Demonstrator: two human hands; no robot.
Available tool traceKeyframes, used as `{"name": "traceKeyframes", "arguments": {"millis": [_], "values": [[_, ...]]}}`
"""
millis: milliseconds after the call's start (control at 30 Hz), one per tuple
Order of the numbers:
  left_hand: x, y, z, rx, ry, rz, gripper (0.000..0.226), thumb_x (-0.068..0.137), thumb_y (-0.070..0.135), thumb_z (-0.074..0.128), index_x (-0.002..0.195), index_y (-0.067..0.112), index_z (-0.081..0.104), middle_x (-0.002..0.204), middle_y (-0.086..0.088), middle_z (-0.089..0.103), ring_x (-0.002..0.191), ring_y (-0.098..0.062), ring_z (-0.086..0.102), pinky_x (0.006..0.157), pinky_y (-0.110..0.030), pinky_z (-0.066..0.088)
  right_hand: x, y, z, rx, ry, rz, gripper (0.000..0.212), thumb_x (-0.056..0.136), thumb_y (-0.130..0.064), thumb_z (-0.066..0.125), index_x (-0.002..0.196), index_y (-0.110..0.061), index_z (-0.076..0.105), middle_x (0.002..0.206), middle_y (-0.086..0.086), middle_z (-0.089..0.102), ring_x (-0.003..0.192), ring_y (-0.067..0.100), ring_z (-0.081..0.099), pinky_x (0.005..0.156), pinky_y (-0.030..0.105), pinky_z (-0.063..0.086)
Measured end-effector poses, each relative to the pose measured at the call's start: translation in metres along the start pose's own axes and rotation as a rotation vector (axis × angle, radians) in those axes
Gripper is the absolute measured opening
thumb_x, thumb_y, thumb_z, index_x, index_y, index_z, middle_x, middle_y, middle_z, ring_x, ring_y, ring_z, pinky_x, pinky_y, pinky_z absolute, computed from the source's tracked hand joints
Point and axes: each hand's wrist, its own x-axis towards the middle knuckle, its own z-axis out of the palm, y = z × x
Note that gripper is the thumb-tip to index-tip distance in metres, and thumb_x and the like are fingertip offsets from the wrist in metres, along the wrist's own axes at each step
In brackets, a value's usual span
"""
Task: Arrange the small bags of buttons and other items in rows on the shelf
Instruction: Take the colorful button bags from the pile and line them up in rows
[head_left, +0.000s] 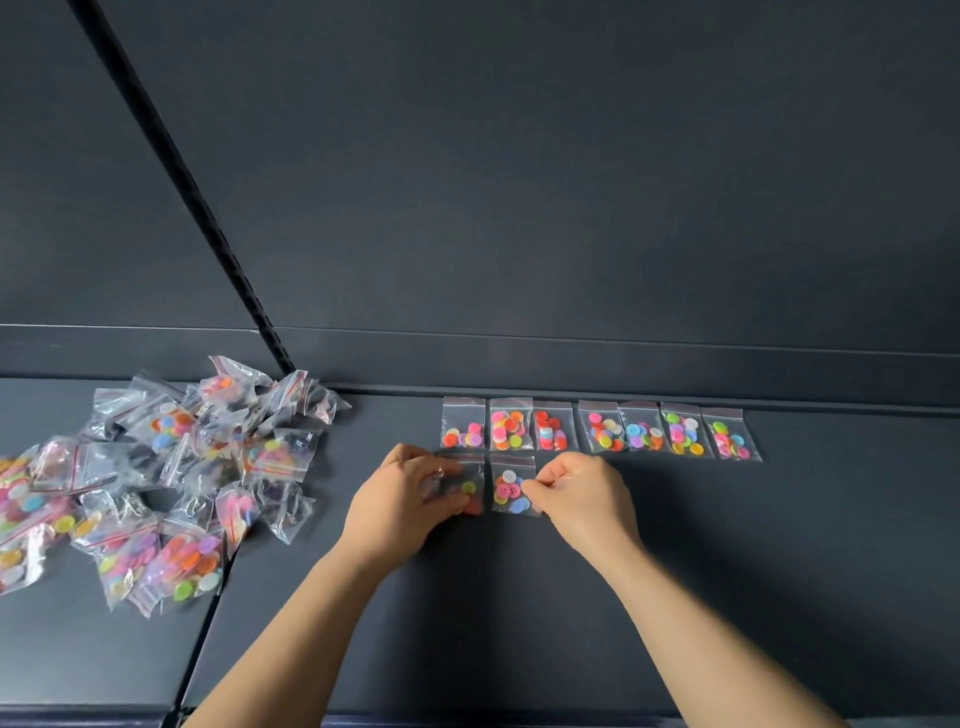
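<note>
Clear plastic bag of buttons (511, 492), second in the front row on the dark shelf (727, 545), long axis front to back: your right hand (582, 499) pinches its right edge. Your left hand (410, 499) grips the first bag (470, 491) just beside it. The unsorted pile (171, 467) lies leftward, nearer that hand.

We count seven small bags of buttons in the back row (602, 433) and two in the front row, the left front bag (470, 488) and the right front bag (511, 491), which makes nine laid out in all. The loose pile (171, 467) holds more bags than we can count, well over a dozen. We see two hands, the left hand (410, 499) and the right hand (582, 499), and one shelf (675, 571).
</note>
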Motion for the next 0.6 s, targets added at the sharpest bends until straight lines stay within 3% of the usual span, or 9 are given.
{"name": "traceKeyframes", "arguments": {"millis": [200,267,333,400,500,600], "values": [[0.000,0.000,-0.003,-0.142,0.091,-0.025,0.023,0.079,0.035,0.074,0.101,0.031,0.069,0.100,0.010,0.056,0.086,-0.006,0.059,0.078,-0.024,0.046,-0.003,-0.001,-0.001,0.018,0.024,-0.039,0.019,0.079,-0.039,0.074,0.072,-0.023,0.066,0.065,-0.010,0.066,0.062,0.010,0.064,0.061,0.031,0.059],[-0.001,0.005,-0.008,-0.346,0.143,-0.062,0.007,0.085,0.027,0.069,0.092,0.026,0.068,0.084,0.008,0.062,0.070,-0.004,0.060,0.071,-0.024,0.046,-0.005,0.000,-0.007,0.062,0.040,-0.035,0.019,0.080,-0.038,0.073,0.072,-0.022,0.067,0.066,-0.009,0.066,0.063,0.010,0.064,0.060,0.031,0.057],[-0.002,0.014,-0.012,-0.665,0.099,-0.121,0.009,0.093,0.019,0.058,0.092,0.019,0.067,0.070,0.004,0.060,0.057,-0.005,0.053,0.065,-0.023,0.045,-0.007,-0.002,-0.017,0.145,0.027,-0.038,0.015,0.082,-0.034,0.072,0.076,-0.021,0.069,0.070,-0.009,0.068,0.067,0.010,0.064,0.061,0.028,0.054],[-0.001,0.026,-0.015,-0.865,0.047,-0.148,0.015,0.096,0.014,0.052,0.095,0.015,0.067,0.073,0.000,0.059,0.061,-0.008,0.053,0.065,-0.020,0.046,-0.012,-0.006,-0.030,0.300,-0.055,-0.043,0.010,0.084,-0.029,0.071,0.079,-0.021,0.072,0.070,-0.010,0.068,0.062,0.007,0.061,0.057,0.023,0.050],[0.001,0.048,-0.012,-1.096,-0.018,-0.170,0.013,0.092,0.006,0.057,0.094,0.014,0.067,0.079,-0.002,0.068,0.073,-0.014,0.062,0.069,-0.022,0.052,-0.023,-0.013,-0.049,0.567,-0.327,-0.024,0.007,0.083,-0.024,0.074,0.084,-0.017,0.074,0.066,-0.005,0.065,0.046,0.009,0.038,0.045,0.019,0.033],[0.004,0.064,-0.001,-1.239,-0.093,-0.185,0.004,0.085,0.010,0.066,0.086,0.013,0.068,0.082,-0.011,0.066,0.076,-0.025,0.060,0.070,-0.033,0.051,-0.028,-0.016,-0.054,0.547,-0.403,-0.086,0.013,0.078,-0.019,0.079,0.089,-0.018,0.072,0.068,-0.006,0.066,0.047,0.002,0.047,0.048,0.014,0.036]]}}
